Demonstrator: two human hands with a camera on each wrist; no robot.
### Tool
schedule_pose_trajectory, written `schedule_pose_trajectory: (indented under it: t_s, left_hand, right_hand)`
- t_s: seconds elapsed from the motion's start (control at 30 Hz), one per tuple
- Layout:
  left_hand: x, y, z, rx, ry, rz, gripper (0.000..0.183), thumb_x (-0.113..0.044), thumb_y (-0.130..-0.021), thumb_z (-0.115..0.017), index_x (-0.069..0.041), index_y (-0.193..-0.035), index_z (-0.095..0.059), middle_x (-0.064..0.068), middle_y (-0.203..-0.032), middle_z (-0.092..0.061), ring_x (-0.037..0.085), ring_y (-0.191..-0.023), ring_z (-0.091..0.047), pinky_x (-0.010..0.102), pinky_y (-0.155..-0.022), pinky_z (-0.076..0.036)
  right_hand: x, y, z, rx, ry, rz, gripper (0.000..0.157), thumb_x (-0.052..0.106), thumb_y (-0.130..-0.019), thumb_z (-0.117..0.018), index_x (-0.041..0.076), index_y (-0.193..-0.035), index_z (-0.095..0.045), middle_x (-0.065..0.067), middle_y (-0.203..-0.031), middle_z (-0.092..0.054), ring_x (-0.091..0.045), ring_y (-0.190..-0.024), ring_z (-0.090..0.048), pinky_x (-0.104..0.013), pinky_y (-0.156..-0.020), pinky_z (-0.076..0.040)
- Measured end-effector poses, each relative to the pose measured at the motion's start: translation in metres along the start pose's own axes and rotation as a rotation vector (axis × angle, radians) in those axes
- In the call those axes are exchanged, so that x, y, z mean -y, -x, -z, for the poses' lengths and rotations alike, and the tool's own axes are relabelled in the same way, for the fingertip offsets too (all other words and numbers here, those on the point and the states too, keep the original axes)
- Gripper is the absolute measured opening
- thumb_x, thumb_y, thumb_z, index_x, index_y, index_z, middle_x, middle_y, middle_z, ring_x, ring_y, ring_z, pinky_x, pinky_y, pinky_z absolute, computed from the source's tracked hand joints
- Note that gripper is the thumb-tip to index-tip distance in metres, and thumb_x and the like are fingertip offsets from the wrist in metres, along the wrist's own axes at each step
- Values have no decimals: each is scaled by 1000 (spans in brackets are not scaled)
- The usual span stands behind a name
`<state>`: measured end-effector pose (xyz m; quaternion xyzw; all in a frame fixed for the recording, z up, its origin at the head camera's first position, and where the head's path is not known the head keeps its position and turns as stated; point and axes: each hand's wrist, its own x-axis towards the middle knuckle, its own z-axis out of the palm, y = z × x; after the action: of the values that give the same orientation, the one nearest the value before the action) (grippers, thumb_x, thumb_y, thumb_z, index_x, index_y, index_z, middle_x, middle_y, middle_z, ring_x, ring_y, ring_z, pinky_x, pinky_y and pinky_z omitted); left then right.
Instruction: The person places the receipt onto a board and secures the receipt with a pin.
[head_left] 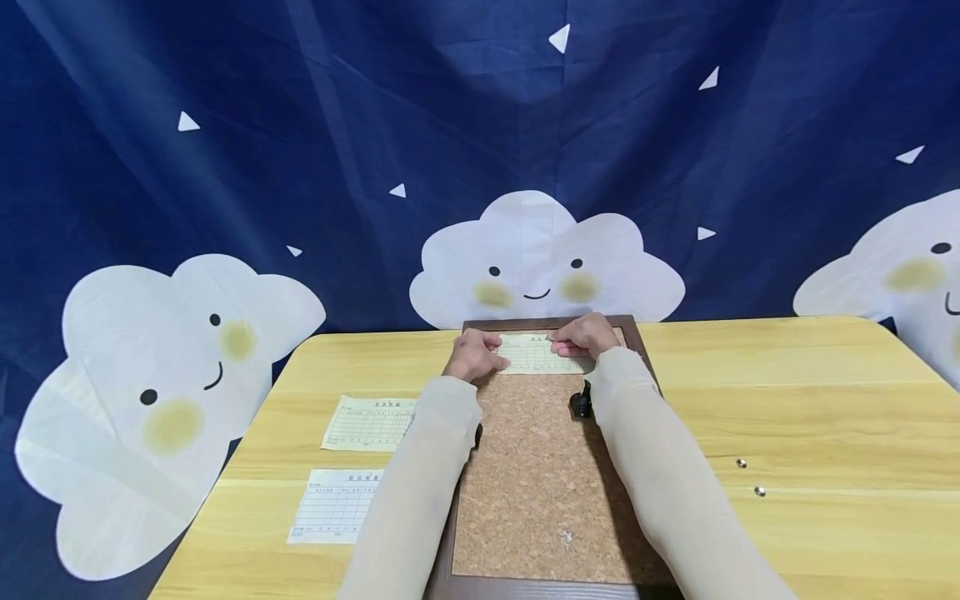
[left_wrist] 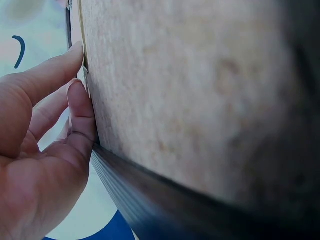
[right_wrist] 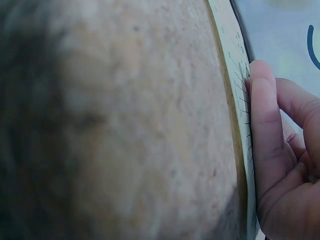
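Observation:
A pale green printed form slip (head_left: 531, 357) lies along the top of a cork board (head_left: 536, 475) with a dark brown frame. At the slip's left edge, my left hand (head_left: 474, 356) touches the paper with its fingertips and thumb, the fingers fairly straight. My right hand (head_left: 588, 335) is over the slip's upper right part. Its thumb and forefinger tips meet on a small thing at the paper, seemingly a thumbtack (right_wrist: 248, 80), mostly hidden by the fingers. In the left wrist view, my left hand (left_wrist: 50, 130) is beside the board's frame.
Left of the board lie another pale green slip (head_left: 367, 422) and a white slip (head_left: 333, 506), both partly behind my left sleeve. Two small silver thumbtacks (head_left: 760, 492) lie on the wooden table (head_left: 817, 417) at right. A dark clip-like piece (head_left: 581, 403) is by my right sleeve.

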<state>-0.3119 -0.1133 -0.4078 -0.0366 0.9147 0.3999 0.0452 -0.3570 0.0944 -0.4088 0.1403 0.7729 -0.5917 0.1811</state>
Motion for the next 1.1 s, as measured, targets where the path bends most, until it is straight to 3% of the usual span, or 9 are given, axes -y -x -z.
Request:
schedule_pose_trajectory:
  t_s: [0.67,1.1]
  left_hand:
    - [0,2,-1,5,22,13,43,-5,-79,-84,-3,-120,-72,10,-113,-67,23,-107,-60,35,-94,-50]
    - [0,2,0,8,20,9,44,-5,-79,-84,-3,-121,-71,10,-115,-67,24,-111,-60,36,-96,-49]
  right_hand:
    - [-1,-1,-2,-28,20,-11,26,6,-90,-74,-10,-109,-68,0,-55,-66,-4,-45,-61,-18,-54,-54]
    - [-2,-12,-4,-62,112,-21,20,9,-87,-77,-7,-98,-71,1,-53,-64,-4,-44,-61,-18,-51,-52]
